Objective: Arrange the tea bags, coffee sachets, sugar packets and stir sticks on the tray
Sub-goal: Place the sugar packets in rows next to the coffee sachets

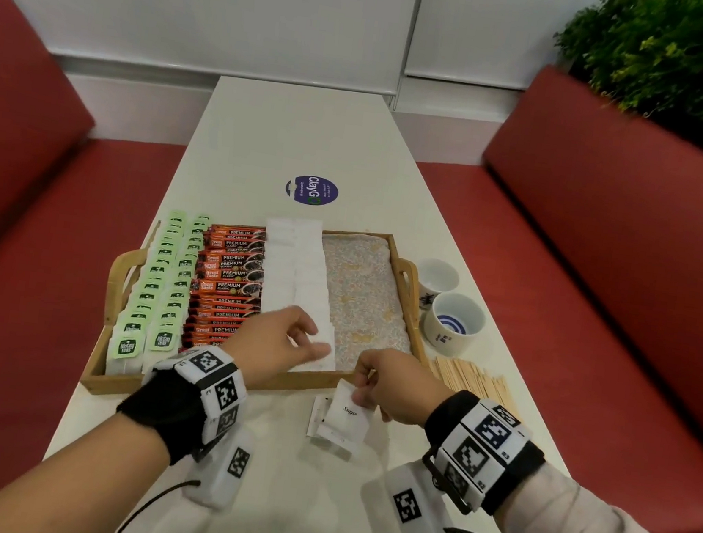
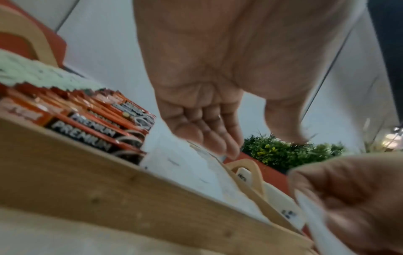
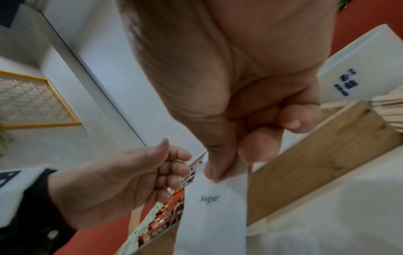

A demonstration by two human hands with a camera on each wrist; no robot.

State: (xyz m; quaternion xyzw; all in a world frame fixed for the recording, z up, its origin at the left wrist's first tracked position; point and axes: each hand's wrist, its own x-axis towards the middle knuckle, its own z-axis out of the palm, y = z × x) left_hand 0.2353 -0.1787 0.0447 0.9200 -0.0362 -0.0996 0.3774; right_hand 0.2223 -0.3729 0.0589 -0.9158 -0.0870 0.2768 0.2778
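A wooden tray (image 1: 388, 244) holds rows of green tea bags (image 1: 158, 278), orange coffee sachets (image 1: 228, 278) and white sugar packets (image 1: 296, 268). My left hand (image 1: 287, 342) hovers open over the nearest sugar packets in the tray, fingers relaxed (image 2: 218, 138). My right hand (image 1: 387, 390) pinches a white packet marked "Sugar" (image 1: 348, 407) by its top edge, just in front of the tray's near wall (image 3: 305, 163). The same packet (image 3: 213, 207) hangs from thumb and fingers in the right wrist view. More sugar packets (image 1: 333, 437) lie on the table beneath it. Wooden stir sticks (image 1: 473, 381) lie right of the tray.
Two white cups with blue marks (image 1: 455, 323) stand right of the tray. The tray's right part shows its patterned liner (image 1: 363, 298). A round blue sticker (image 1: 311, 190) lies beyond the tray on the white table (image 1: 295, 135). Red benches flank both sides; a plant (image 1: 677, 49) is at far right.
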